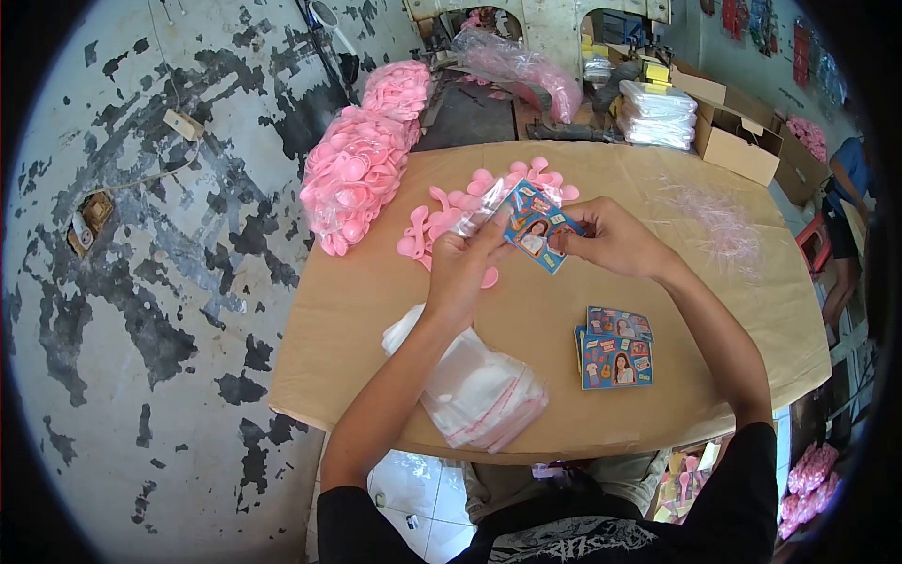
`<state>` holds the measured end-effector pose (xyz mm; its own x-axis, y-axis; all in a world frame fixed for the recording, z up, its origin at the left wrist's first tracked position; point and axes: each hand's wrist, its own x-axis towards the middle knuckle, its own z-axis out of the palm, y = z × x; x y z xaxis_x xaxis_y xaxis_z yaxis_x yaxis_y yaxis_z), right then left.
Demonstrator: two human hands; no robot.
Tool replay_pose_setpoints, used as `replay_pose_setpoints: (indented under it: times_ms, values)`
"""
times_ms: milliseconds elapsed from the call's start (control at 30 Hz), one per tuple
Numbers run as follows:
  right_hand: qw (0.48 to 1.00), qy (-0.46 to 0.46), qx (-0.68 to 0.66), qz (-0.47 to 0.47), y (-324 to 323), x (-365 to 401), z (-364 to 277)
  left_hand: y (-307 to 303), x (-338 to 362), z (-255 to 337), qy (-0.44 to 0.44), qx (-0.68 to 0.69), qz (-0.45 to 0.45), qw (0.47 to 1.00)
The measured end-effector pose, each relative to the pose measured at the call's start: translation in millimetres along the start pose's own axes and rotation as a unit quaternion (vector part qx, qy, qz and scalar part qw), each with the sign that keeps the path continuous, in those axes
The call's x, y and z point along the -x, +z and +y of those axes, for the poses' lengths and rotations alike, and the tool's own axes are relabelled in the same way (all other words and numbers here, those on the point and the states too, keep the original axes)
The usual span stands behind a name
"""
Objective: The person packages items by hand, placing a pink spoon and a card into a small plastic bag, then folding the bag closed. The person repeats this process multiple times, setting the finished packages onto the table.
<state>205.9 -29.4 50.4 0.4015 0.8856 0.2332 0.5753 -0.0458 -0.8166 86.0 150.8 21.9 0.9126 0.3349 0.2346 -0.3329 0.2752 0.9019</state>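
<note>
Over the brown table my left hand [462,263] is closed on a clear plastic sleeve [481,209] and the near edge of a blue printed card [537,226]. My right hand [615,237] pinches the other side of that card, which is tilted between both hands. Loose pink plastic spoons [430,226] lie just behind and beside my left hand. Under my left forearm rests a stack of clear plastic bags [484,399] with a red line along the edge. More of the blue cards [616,365] sit in a small pile below my right hand.
Big clear bags of pink spoons [355,179] stand at the table's back left. Shredded plastic strips [719,221] lie on the right. Behind are white packs [656,113], a cardboard box [738,141] and a machine [550,38]. Another person [846,202] is at far right.
</note>
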Motion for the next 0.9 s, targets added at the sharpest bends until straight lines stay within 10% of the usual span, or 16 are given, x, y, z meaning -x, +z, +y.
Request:
replay_pose_setpoints:
  times_ms: [400,500,633,767,900]
  values:
    - [0.990,0.016,-0.098,0.103,29.9,-7.0,-18.5,14.3,12.3,-0.1,0.094,-0.123,-0.070,0.985]
    - [0.994,0.028,-0.037,0.099,29.5,-8.3,-31.8,17.0,13.4,14.9,0.063,0.174,-0.091,0.978]
    - [0.980,-0.014,-0.183,0.075,37.3,-19.0,-26.7,9.6,13.2,22.1,0.074,0.103,-0.114,0.985]
    - [0.995,-0.027,-0.090,0.030,32.4,-23.7,-26.2,-8.6,7.3,7.6,0.162,-0.089,-0.159,0.970]
    - [0.987,-0.149,0.051,0.033,9.7,-61.9,23.4,-25.9,1.4,25.9,0.187,0.082,-0.034,0.978]
